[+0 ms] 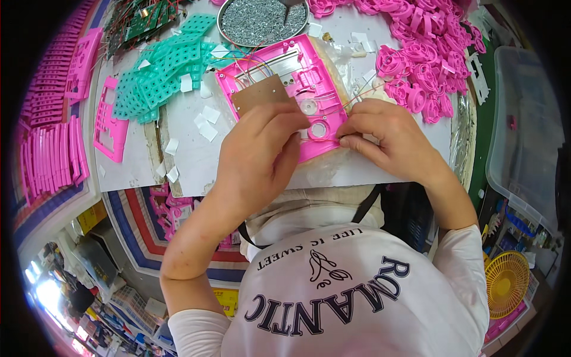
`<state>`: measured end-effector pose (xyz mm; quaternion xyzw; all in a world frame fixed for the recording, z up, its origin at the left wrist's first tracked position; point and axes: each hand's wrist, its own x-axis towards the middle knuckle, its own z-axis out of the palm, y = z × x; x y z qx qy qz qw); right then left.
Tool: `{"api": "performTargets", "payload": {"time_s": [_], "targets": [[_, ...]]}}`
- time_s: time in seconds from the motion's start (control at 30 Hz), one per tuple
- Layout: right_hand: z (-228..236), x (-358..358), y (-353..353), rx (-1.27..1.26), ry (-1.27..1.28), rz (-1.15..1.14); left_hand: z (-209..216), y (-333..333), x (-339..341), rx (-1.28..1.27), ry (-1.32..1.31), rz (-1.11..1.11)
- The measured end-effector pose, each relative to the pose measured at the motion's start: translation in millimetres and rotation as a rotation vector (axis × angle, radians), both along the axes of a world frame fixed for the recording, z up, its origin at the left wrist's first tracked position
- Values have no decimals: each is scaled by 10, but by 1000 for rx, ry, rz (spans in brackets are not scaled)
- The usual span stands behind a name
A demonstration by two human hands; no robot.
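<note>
A pink plastic housing lies open side up on the white worktable, with thin coloured wires running across it. A brown circuit board rests on its near left part. My left hand lies over the housing's near edge, fingers at the board. My right hand pinches thin wires at the housing's right edge, thumb and forefinger pressed together.
A pile of teal plastic grids lies at the left, pink frames beside it. A round dish of small metal parts stands behind. Pink round parts are heaped at the right, next to a clear plastic bin. Pink strips sit far left.
</note>
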<state>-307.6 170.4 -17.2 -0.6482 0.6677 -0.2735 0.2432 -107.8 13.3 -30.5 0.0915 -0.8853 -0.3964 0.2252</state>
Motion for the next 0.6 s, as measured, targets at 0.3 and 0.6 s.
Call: {"api": "performTargets", "payload": {"time_s": [0.3, 0.6], "targets": [[-184, -133, -86, -246, 181, 329, -68, 169, 288, -6, 31, 64], [-489, -35, 221, -253, -124, -52, -75, 366, 130, -235, -62, -48]]}}
